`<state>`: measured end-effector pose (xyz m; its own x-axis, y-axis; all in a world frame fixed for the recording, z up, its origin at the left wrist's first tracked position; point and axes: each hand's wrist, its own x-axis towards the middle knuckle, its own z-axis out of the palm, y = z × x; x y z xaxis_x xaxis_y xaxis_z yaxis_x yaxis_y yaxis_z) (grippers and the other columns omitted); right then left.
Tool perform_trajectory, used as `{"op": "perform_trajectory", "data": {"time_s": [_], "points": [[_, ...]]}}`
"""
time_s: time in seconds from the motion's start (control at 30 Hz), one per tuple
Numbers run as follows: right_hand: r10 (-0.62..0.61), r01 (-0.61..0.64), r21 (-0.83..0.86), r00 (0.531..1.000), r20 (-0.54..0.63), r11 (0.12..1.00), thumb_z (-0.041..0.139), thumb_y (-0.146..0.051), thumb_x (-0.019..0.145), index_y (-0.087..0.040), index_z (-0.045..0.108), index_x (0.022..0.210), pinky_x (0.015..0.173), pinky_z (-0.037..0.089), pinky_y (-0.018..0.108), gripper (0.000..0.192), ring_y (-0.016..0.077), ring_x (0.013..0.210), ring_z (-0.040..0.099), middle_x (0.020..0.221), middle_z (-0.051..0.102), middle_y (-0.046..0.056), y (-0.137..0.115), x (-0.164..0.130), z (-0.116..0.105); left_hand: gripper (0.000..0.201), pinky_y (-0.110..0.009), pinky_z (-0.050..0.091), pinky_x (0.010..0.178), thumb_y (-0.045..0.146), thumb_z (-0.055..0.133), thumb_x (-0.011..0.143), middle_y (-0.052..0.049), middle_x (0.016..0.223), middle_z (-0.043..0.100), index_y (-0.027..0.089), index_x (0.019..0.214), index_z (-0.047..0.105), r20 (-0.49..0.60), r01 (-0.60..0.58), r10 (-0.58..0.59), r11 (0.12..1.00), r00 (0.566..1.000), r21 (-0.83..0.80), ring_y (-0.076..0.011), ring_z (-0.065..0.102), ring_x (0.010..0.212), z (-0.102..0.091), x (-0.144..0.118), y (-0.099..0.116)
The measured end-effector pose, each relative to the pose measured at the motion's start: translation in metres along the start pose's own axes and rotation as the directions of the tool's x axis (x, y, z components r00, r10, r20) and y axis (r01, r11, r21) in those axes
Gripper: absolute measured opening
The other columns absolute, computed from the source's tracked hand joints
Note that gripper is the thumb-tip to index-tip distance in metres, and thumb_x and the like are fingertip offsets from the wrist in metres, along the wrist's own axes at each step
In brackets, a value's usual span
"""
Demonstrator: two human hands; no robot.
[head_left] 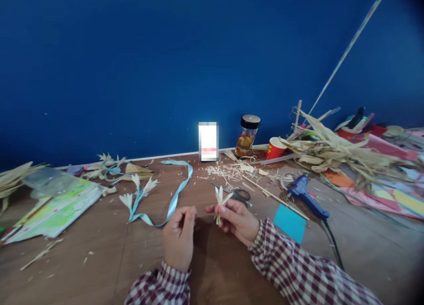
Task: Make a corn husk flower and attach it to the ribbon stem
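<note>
My right hand point(240, 219) pinches a small corn husk flower point(221, 199) between thumb and fingers. Its pale petals point up, and a short stem shows below the fingertips. To its left, my left hand point(179, 236) is closed, thumb pressed against the curled fingers; whatever may be between them is hidden. A light blue ribbon point(180, 188) lies on the table just beyond my left hand, running to a blue-wrapped stem with several husk flowers point(137, 196). Dark scissors point(240, 195) rest behind the flower in my right hand.
A blue glue gun point(308, 196) with its cord and a blue paper square point(289, 222) lie at right. Husk shreds point(228, 172), a lidded jar point(247, 137), a red paper cup point(275, 148) and piled husks point(327, 148) stand toward the blue wall. Leftward lies a green-patterned sheet point(62, 207).
</note>
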<state>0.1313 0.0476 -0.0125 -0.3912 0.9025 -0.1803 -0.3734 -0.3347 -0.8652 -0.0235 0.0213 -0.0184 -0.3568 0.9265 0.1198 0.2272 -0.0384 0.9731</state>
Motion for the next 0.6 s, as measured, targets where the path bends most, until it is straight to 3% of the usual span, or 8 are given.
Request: {"op": "perform_trajectory", "data": {"time_s": [0.1,0.17,0.33,0.5,0.6], "points": [[-0.023,0.023,-0.036,1.000,-0.013,0.999,0.064,-0.035,0.069,-0.017,0.063,0.073,0.039,0.033,0.015,0.018,0.0038,0.047,0.045,0.084,0.062,0.003,0.000,0.000,0.001,0.013,-0.025,0.046,0.061,0.031,0.060,0.071,-0.001,0.070,0.062,0.019,0.075,0.063,0.095,-0.143,0.139,0.989,0.986,0.036,-0.0150,0.057,0.064,0.001,-0.005,0.006],[-0.036,0.035,-0.055,0.999,-0.017,0.998,0.064,-0.035,0.069,-0.017,0.063,0.074,0.039,0.033,0.015,0.019,0.0033,0.046,0.044,0.083,0.062,0.002,0.001,0.000,0.001,0.015,-0.028,0.048,0.064,0.029,0.063,0.068,-0.003,0.075,0.063,0.019,0.080,0.064,0.134,-0.177,0.176,0.984,0.975,-0.006,-0.0171,0.059,0.069,0.004,-0.008,0.008],[-0.064,0.064,-0.155,0.998,0.008,0.986,0.063,-0.037,0.070,-0.016,0.064,0.079,0.041,0.034,0.016,0.023,0.0049,0.048,0.044,0.073,0.060,0.000,0.006,0.000,0.001,0.016,-0.028,0.049,0.063,0.028,0.065,0.067,-0.003,0.074,0.067,0.020,0.080,0.066,0.222,-0.078,0.078,0.997,0.972,-0.010,-0.0179,0.061,0.067,0.008,-0.012,0.005],[-0.112,0.101,-0.217,0.993,-0.039,0.971,0.063,-0.037,0.070,-0.017,0.065,0.081,0.040,0.033,0.017,0.023,0.0061,0.047,0.043,0.064,0.056,-0.001,0.010,0.001,0.000,0.014,-0.027,0.047,0.061,0.030,0.057,0.073,-0.002,0.068,0.068,0.020,0.077,0.067,0.204,-0.079,0.060,0.993,0.977,0.084,-0.0170,0.061,0.063,0.006,-0.010,0.004],[-0.129,0.117,-0.156,0.989,-0.067,0.981,0.062,-0.035,0.073,-0.018,0.065,0.081,0.040,0.031,0.016,0.018,0.0052,0.045,0.041,0.055,0.052,-0.003,0.008,0.001,0.000,0.017,-0.024,0.046,0.052,0.032,0.056,0.073,0.000,0.058,0.063,0.018,0.074,0.065,0.178,0.001,-0.011,0.998,0.984,0.061,-0.0145,0.057,0.053,0.005,-0.007,0.004]]}}
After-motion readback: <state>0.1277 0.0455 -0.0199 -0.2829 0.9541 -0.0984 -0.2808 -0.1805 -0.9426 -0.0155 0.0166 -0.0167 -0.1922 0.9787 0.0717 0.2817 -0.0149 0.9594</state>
